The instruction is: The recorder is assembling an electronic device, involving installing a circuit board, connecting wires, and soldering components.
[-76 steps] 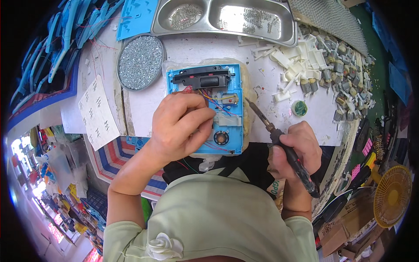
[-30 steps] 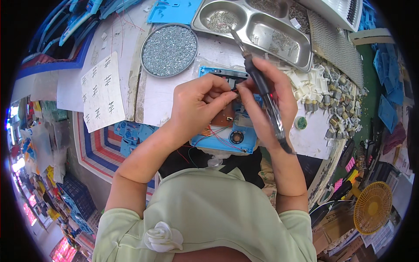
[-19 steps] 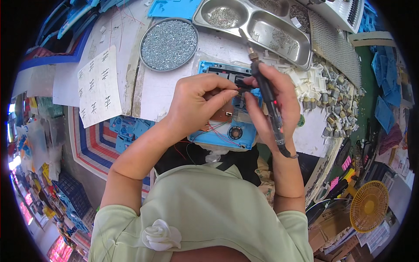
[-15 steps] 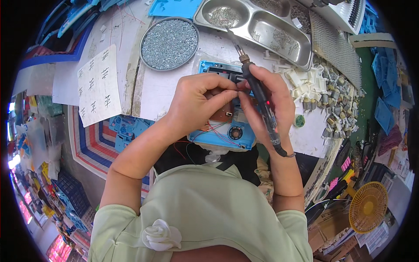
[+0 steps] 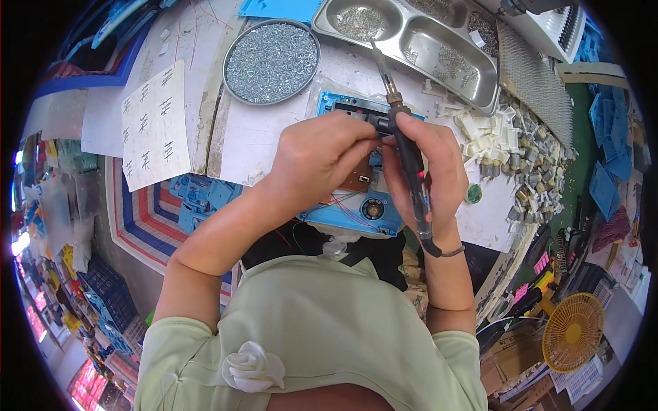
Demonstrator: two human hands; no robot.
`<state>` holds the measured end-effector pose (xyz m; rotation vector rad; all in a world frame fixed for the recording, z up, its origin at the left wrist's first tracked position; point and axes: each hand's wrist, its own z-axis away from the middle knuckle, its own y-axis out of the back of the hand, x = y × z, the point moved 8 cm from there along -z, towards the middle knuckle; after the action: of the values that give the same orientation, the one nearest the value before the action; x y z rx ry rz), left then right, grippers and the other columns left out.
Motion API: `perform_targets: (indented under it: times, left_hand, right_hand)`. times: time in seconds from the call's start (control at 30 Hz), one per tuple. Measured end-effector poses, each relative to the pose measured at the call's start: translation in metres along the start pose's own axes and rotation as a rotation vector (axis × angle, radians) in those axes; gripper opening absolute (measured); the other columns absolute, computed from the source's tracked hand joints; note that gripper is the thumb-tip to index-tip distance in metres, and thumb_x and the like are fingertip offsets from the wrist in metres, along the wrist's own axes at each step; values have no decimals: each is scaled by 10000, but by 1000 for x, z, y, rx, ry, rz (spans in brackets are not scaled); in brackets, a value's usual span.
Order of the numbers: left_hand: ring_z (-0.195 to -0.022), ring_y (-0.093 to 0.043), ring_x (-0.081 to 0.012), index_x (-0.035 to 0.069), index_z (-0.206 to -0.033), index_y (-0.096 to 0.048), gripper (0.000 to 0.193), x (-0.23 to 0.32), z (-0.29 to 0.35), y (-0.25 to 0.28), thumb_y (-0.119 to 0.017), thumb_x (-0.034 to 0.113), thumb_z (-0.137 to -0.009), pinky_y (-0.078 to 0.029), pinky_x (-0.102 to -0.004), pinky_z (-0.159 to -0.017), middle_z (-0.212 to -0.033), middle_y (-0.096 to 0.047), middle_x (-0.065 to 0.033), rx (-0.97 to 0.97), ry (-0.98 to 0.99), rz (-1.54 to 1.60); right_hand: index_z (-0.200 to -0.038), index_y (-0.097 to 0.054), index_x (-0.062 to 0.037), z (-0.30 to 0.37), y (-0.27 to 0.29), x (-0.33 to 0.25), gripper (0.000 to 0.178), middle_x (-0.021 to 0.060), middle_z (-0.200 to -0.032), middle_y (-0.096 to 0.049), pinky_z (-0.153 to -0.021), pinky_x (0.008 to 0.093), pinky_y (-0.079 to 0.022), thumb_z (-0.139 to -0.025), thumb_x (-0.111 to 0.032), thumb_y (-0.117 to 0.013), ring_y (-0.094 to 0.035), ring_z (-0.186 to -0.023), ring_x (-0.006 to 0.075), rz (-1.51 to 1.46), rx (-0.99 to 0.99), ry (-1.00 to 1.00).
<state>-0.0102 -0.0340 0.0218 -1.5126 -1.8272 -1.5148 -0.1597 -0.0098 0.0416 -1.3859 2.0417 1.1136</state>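
Note:
My right hand (image 5: 442, 161) grips a black soldering iron (image 5: 410, 154), its metal tip pointing up and away from me. Below both hands lies a blue plastic housing (image 5: 388, 225) with a brown circuit board (image 5: 356, 180), a small round speaker (image 5: 372, 208) and thin red wires (image 5: 346, 207). My left hand (image 5: 307, 152) hovers over the housing's middle, thumb and fingers pinched together near the right fingertips. Whatever sits in that pinch is too small to make out. The fingers cover part of the black parts in the housing.
A round tray (image 5: 271, 61) of small metal screws stands at the far side, beside a steel compartment tray (image 5: 439, 61) with small metal parts. White plastic pieces (image 5: 490, 133) and small motors (image 5: 538, 181) are heaped to the right. A sheet of paper (image 5: 156, 127) lies left.
The view has shifted slightly. My fingertips have moved a little on the housing, the left ones now higher beside the right. The soldering iron stays in my right hand, more upright.

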Motion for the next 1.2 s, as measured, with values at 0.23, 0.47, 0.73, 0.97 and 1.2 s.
perform_targets:
  times: [0.23, 0.47, 0.73, 0.97, 1.2]
  left_hand:
    - [-740, -694, -124, -30, -1017, -713, 102, -14, 3, -6, -718, 20, -928, -552, -261, -669, -888, -713, -79, -97, 337, 321]
    - [-763, -673, -81, -38, -1019, -713, 94, -20, 6, -8, -704, 25, -951, -542, -231, -672, -895, -703, -63, -138, 392, 319]
    - [-667, -647, -150, -11, -925, -679, 50, -4, 3, -2, -710, 10, -892, -521, -282, -580, -904, -595, -90, -47, 251, 211]
    - [-750, -626, -103, -28, -893, -658, 60, -11, 6, -6, -699, -37, -850, -537, -250, -653, -1018, -508, -80, -49, 278, 156]
    - [-743, -669, -118, -36, -890, -654, 48, -13, 5, -10, -675, -54, -850, -569, -271, -626, -1020, -503, -85, -104, 254, 83]
  right_hand:
    - [-1263, -655, -88, 4, 5, 11, 558, 111, -1003, -675, -744, 325, -547, -750, 106, -754, -673, -840, 255, -23, 3, -101]
    - [-1253, -660, -100, -1, -1, 6, 555, 104, -996, -683, -736, 321, -540, -748, 105, -765, -662, -833, 248, 24, -17, -83]
    - [-1293, -611, -44, 9, 3, 1, 584, 107, -995, -664, -747, 285, -542, -760, 119, -785, -691, -833, 179, 160, -14, -35]
    - [-1237, -669, -55, 27, 16, 2, 543, 116, -928, -671, -654, 318, -525, -733, 53, -837, -651, -749, 240, 95, 26, -126]
    - [-1129, -662, 25, 39, 65, -8, 344, 101, -729, -608, -539, 287, -392, -851, -113, -809, -532, -594, 198, 13, 39, -49]
